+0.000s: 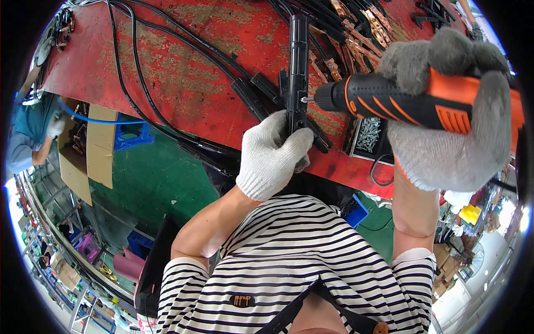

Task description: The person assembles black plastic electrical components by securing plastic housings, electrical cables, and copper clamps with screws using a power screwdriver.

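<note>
My left hand (273, 155), in a white knitted glove, is closed around the lower end of a long black plastic handle (298, 58). The handle stands nearly upright in the view, over the red worktable (189, 61). My right hand (445, 153), also gloved, grips an orange and black power screwdriver (403, 97) held level, pointing left. Its tip meets a small screw (304, 99) on the handle's right side; how deep the screw sits I cannot tell. Below the screwdriver, an open box (354, 137) holds many silver screws.
Copper clamp parts (378, 28) pile up at the back right. Black cables (133, 61) with black handles (250, 99) cross the table and hang over its front edge. At the left are a cardboard box (100, 161), a blue stool (133, 135) and another person (33, 133).
</note>
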Motion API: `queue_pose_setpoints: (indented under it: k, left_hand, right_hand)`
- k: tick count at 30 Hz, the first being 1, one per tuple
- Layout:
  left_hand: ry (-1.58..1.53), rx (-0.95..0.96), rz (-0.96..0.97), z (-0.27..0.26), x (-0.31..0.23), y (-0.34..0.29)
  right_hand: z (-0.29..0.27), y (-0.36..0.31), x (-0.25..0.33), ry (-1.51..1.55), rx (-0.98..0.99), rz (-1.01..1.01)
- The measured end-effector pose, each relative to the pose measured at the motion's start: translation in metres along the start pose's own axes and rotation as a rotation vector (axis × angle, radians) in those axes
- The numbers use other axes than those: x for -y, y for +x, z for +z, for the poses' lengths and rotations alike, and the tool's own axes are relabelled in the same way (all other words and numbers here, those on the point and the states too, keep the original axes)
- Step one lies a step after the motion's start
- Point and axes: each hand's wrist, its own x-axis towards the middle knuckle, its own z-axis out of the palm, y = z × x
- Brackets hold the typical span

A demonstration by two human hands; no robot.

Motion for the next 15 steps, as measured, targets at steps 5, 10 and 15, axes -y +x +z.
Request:
queue_pose_setpoints:
  k: [5,10,15]
  left_hand:
    - [0.031,-0.015,0.041,0.002,-0.003,0.002]
    - [0.028,-0.034,0.043,-0.005,0.005,0.005]
    - [0.012,-0.011,0.055,-0.001,0.007,0.005]
  right_hand:
    - [-0.008,0.003,-0.006,-0.025,0.010,-0.016]
    - [0.002,0.005,-0.016,-0.241,-0.067,-0.123]
    - [0.022,0.007,-0.018,-0.309,-0.190,-0.172]
